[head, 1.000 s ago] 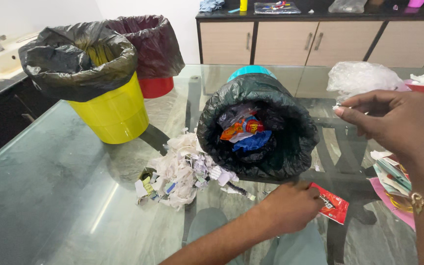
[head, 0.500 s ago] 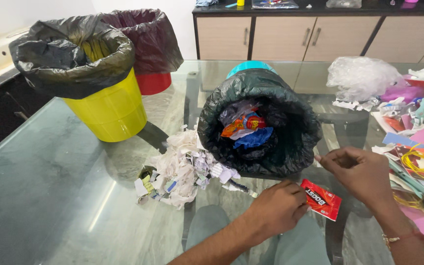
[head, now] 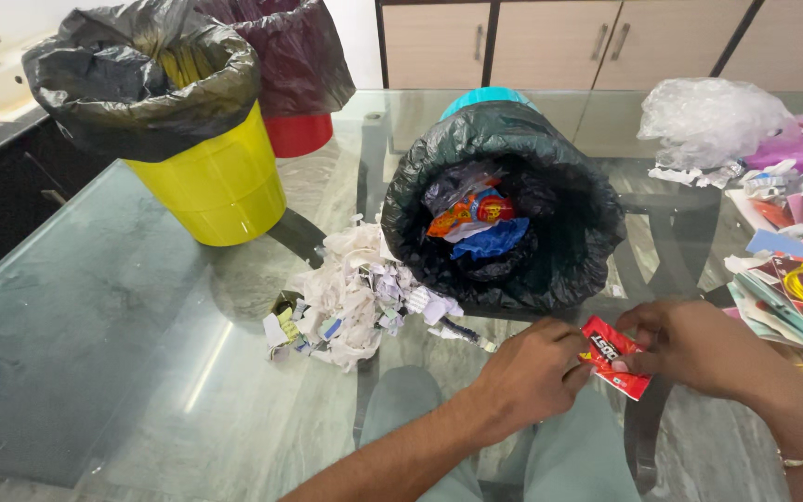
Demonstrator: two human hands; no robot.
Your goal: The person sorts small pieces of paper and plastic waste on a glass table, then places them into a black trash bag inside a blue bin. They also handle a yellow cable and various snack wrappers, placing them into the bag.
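Observation:
A small red wrapper (head: 613, 355) is held just above the glass table (head: 123, 316) near its front edge. My left hand (head: 532, 372) pinches its left end and my right hand (head: 699, 346) grips its right side. Just beyond my hands a blue bin with a black liner (head: 504, 218) lies tipped on its side, its mouth facing me, with coloured wrappers (head: 471, 218) inside. A heap of torn paper scraps (head: 350, 297) lies on the glass to the left of the bin's mouth.
A yellow bin with a black liner (head: 202, 153) stands at the back left, a red bin with a dark liner (head: 295, 84) behind it. Crumpled clear plastic (head: 713, 121) and mixed coloured papers and wrappers (head: 792, 270) lie at the right. Cabinets (head: 550, 42) line the far wall.
My right hand came down from the plastic pile at the upper right and took hold of the red wrapper that my left hand was holding. The view tilted down slightly.

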